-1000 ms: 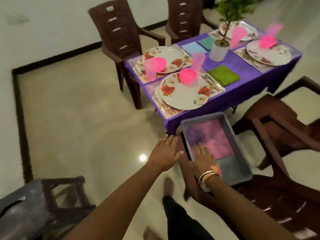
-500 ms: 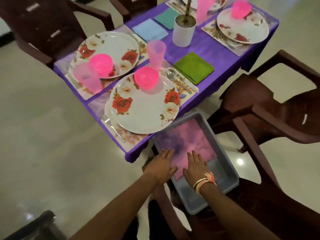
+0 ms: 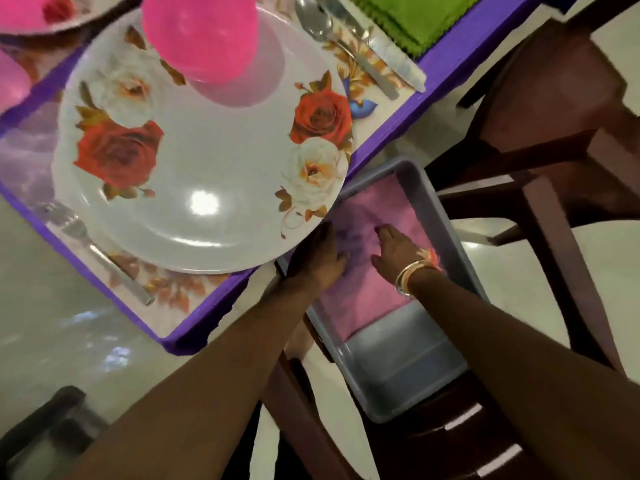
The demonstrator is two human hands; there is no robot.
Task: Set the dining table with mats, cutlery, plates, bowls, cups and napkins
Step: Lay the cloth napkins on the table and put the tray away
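**Both hands flat on the pink cloth in the grey tub**

Looking down from the head camera, we see the near corner of the bench (image 3: 398,114), which is covered in purple. One place is laid there. A flowered mat (image 3: 169,292) carries a white plate (image 3: 207,161) printed with red and white roses. A pink bowl (image 3: 201,39) sits on the far part of the plate. A fork (image 3: 91,249) lies on the mat just left of the plate. A spoon (image 3: 315,22) and a knife (image 3: 384,55) lie side by side to the plate's right. A folded green napkin (image 3: 412,19) lies just beyond them, at the far right.

Below the bench corner, a grey tub (image 3: 415,379) rests on a brown chair (image 3: 485,441). The bench edge hides the tub's far left corner. A pink cloth (image 3: 367,303) lies flat in the far half of the tub, and the near half shows bare grey floor.

Our left hand (image 3: 318,259) lies on the left part of the cloth, fingers straight and pointing away, close under the plate's rim. Our right hand (image 3: 398,251), with bangles (image 3: 412,277) at the wrist, rests palm down just beside it, fingers stretched out and slightly apart. The two hands do not touch. The fingertips are blurred, so we cannot tell whether any of them catch the cloth's edge.
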